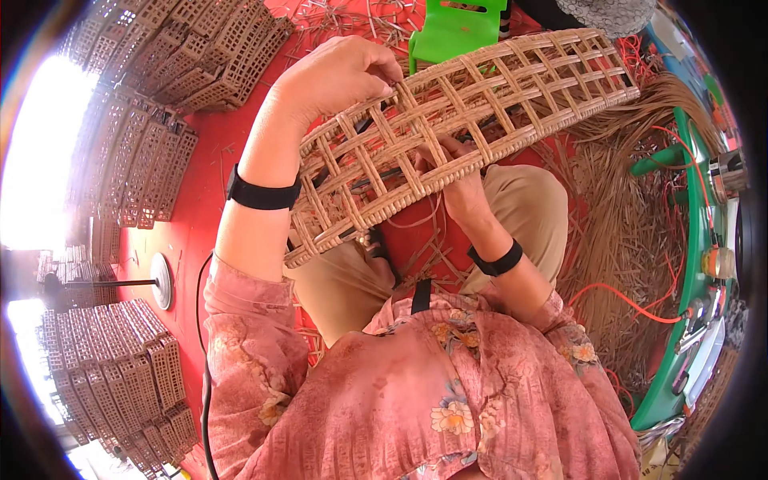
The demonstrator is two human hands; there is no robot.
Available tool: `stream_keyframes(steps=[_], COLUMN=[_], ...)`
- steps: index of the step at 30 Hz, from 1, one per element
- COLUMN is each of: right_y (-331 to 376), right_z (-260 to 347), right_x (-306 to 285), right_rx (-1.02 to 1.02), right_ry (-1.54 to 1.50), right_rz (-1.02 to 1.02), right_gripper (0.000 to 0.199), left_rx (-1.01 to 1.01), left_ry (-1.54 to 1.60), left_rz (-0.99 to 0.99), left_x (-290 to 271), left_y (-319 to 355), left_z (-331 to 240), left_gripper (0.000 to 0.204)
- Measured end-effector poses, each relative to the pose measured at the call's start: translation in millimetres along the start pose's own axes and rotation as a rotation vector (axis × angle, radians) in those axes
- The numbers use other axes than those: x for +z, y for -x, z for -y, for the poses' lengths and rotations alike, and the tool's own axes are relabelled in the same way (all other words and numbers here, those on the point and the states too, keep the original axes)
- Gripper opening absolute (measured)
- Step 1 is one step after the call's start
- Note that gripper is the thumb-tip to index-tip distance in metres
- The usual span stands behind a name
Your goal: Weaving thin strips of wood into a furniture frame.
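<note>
A long, narrow wicker basket (pixel 496 134) with open lattice sides lies slanted across my lap, its right end farther away. My left hand (pixel 340 78) bends over its far edge, fingers curled and pinched together at the rim; whether a loose strand is between them is too small to tell. From the near side my right hand (pixel 464 182) reaches to the basket from below. Its fingers show only partly through the lattice, curled against the weave. Black bands circle both wrists.
Stacks of similar woven pieces (pixel 132 156) stand at left by a round-based stand (pixel 162 282). A green stool (pixel 454 32) is at the far side. Loose cane strips (pixel 616 200) lie at right, beside a green table (pixel 664 384) with tools and an orange hose (pixel 616 292).
</note>
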State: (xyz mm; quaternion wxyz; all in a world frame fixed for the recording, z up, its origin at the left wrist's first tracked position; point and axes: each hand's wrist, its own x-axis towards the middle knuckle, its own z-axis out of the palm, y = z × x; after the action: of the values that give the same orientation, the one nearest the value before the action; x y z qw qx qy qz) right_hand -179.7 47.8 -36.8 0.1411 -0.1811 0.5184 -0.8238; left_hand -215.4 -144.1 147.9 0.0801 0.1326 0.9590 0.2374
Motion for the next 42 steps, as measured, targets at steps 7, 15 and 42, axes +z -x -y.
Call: stream_keyframes(steps=[7, 15, 42], right_y=[-0.2, -3.4, -20.1], right_z=[-2.2, -15.4, 10.1], right_x=[7.6, 3.0, 35.2], right_rx=[-0.171, -0.053, -0.197], right_ry=[0.066, -0.178, -0.016], right_rz=[-0.007, 0.049, -0.007], right_gripper=[0.025, 0.026, 0.016], left_rx=[0.043, 0.049, 0.035], left_ry=[-0.169, -0.222, -0.064], left_rz=[-0.041, -0.045, -0.188], left_x=[0.3, 0.1, 10.3], left_y=[3.6, 9.7, 22.2], left_z=[-12.7, -15.1, -19.3], left_gripper=[0.027, 0.03, 0.033])
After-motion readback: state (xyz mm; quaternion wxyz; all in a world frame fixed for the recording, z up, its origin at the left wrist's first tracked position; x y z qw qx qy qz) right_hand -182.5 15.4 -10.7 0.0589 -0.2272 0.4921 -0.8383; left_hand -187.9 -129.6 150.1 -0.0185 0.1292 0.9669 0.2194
